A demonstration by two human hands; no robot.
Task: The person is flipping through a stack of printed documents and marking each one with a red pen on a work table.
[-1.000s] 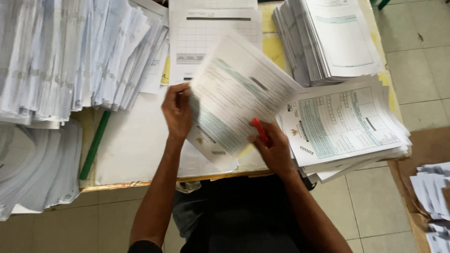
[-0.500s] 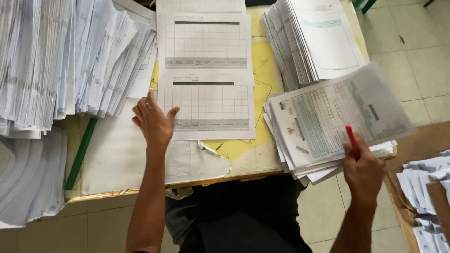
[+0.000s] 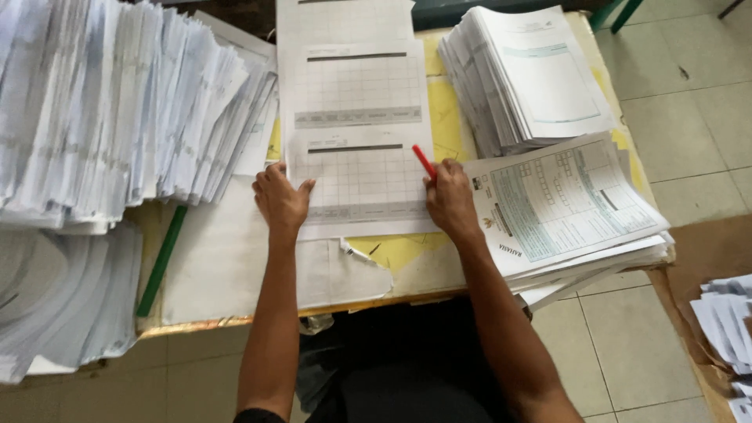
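Observation:
A white sheet printed with an empty grid point(image 3: 362, 184) lies on the desk in front of me, overlapping a like sheet farther back. My left hand point(image 3: 280, 197) rests flat on its left edge, fingers apart. My right hand point(image 3: 450, 196) rests on the sheet's right edge and grips a red pen point(image 3: 424, 161) that points up and left over the grid. Just right of that hand lies a stack of greenish printed forms point(image 3: 568, 205), slightly fanned at the desk's right corner.
A tall fanned heap of papers point(image 3: 110, 110) fills the left of the desk, with more sheets below it point(image 3: 63, 298). Another thick stack point(image 3: 529, 74) stands at the back right. A green ruler point(image 3: 160, 262) lies by the yellow desk's front edge point(image 3: 376, 301). Loose sheets point(image 3: 724, 321) sit far right.
My right hand came back from the greenish stack, where it laid a form down, to the right edge of the grid sheet, still with the pen. My left hand stayed on the sheet.

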